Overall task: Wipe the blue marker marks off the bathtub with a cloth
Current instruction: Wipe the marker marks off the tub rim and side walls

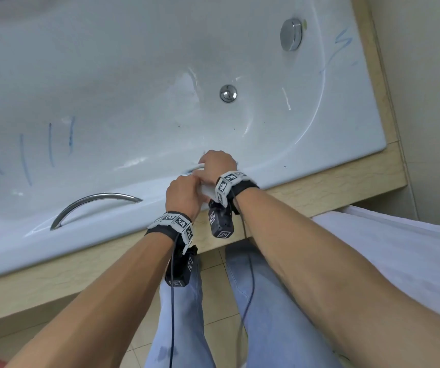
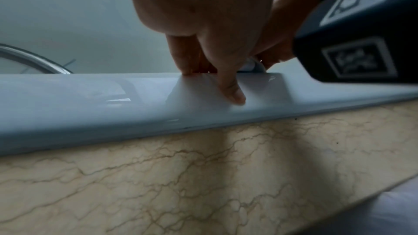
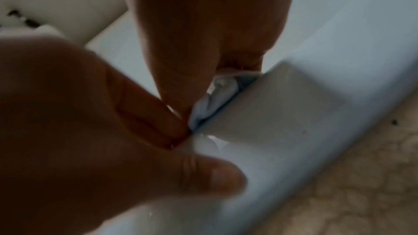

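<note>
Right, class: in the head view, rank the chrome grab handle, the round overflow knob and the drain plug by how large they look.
1. Chrome grab handle, largest by far, a long arc on the bathtub wall.
2. Round overflow knob.
3. Drain plug, smallest.
The knob lies farther from the camera than the plug yet looks larger, so that order seems safe.

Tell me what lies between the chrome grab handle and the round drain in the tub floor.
In the head view, only bare white tub surface with glare streaks lies between the grab handle and the drain; no blue marks cross that stretch.

Bathroom: white bathtub (image 1: 134, 75), chrome drain (image 1: 228, 93), marble-tile surround (image 1: 320, 192).
</note>
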`<state>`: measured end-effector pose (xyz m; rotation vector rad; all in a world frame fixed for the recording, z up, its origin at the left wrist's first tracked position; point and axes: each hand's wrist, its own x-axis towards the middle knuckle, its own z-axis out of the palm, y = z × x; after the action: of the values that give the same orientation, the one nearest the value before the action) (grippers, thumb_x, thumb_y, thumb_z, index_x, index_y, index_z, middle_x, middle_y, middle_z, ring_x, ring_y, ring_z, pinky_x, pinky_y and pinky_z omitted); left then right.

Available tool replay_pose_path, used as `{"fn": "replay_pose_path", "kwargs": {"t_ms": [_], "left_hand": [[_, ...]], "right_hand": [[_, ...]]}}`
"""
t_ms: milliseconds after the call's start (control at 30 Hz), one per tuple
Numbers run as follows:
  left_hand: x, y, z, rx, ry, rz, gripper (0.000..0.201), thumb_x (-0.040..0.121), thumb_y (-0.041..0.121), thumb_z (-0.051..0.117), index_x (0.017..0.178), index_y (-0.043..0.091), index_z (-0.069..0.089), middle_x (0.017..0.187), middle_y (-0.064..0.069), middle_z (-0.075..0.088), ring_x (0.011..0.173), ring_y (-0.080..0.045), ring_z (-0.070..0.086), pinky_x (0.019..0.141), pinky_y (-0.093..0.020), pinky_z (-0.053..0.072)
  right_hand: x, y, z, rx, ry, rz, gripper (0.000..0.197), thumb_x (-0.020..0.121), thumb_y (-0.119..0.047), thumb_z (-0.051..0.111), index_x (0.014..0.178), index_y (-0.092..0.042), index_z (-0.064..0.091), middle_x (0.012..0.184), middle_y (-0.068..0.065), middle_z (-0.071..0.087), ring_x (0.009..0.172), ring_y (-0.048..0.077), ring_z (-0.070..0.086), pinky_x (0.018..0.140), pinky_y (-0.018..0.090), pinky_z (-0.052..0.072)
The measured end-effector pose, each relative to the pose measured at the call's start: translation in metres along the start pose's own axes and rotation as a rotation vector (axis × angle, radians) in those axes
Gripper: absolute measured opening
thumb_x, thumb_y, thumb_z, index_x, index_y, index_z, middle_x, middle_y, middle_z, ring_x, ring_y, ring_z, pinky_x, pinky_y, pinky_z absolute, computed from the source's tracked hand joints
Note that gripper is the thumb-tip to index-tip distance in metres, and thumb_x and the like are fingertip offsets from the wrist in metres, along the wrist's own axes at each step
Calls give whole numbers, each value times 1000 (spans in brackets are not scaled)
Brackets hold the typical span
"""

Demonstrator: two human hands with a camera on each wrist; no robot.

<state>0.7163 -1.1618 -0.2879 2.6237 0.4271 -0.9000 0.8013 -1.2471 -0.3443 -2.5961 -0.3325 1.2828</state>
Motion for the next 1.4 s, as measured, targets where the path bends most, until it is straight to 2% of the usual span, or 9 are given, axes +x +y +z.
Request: {"fn": "replay_pose_path", "kwargs": {"t_ms": [100,300,467,700,867,1067,1167,1267,1400], "left_hand": [[3,2,-3,7,-66,-36,32,71,40,83,72,12,69,73,-4,65,68,-24,61,60,-31,48],[7,5,-10,-19,-135,-69,41,65,44,89,77,10,70,74,-7,67,70,-27,60,65,-33,52],[8,6,-10,-35,-158,-84,39,65,41,90,79,9,70,74,-7,68,72,-27,64,69,-36,57],[7,5,-8,-36,-149,-78,39,66,41,89,78,9,70,72,-7,67,70,-26,62,66,-33,55],[8,5,-8,-26,-152,-69,37,67,38,89,78,8,72,72,-7,66,69,-26,60,62,-32,52],[8,9,-9,14,-144,-58,34,68,34,89,78,7,71,71,-8,65,69,-27,61,63,-34,53],[6,16,-10,60,-150,-34,30,70,28,88,83,7,72,76,-10,67,74,-30,63,67,-37,56],[5,23,-13,92,-146,-27,27,72,23,87,82,6,69,77,-11,65,76,-32,64,67,-37,56],[6,36,-14,181,-151,41,19,78,10,73,76,8,54,67,-4,47,71,-31,57,58,-32,44]], "right_hand": [[-17,8,5,36,141,-103,26,93,-42,60,92,-19,73,99,2,72,92,24,66,71,30,44],[-63,97,-3,11,463,-232,33,95,-51,55,117,-33,70,119,-5,68,103,23,65,79,33,52],[-76,196,-34,-132,644,-403,31,96,-36,64,124,-24,70,133,2,64,118,24,60,86,36,56],[-53,201,-74,-40,797,-189,32,100,-35,57,125,-21,69,128,6,66,117,26,60,91,41,56],[-78,159,-46,-30,688,-251,40,102,-36,53,142,-33,53,142,3,55,131,24,50,103,40,50],[-88,188,5,-89,682,-420,35,100,-22,61,135,-22,61,150,-3,50,139,22,45,102,39,51],[-80,213,-16,-124,735,-359,36,99,-21,61,135,-27,60,150,-7,49,138,18,45,90,34,58],[-68,245,-51,-112,802,-277,37,98,-15,62,134,-23,62,149,-5,50,139,18,45,100,32,52],[-40,260,-119,-122,741,-153,38,99,-11,54,136,-19,62,152,3,48,141,26,42,115,42,39]]}}
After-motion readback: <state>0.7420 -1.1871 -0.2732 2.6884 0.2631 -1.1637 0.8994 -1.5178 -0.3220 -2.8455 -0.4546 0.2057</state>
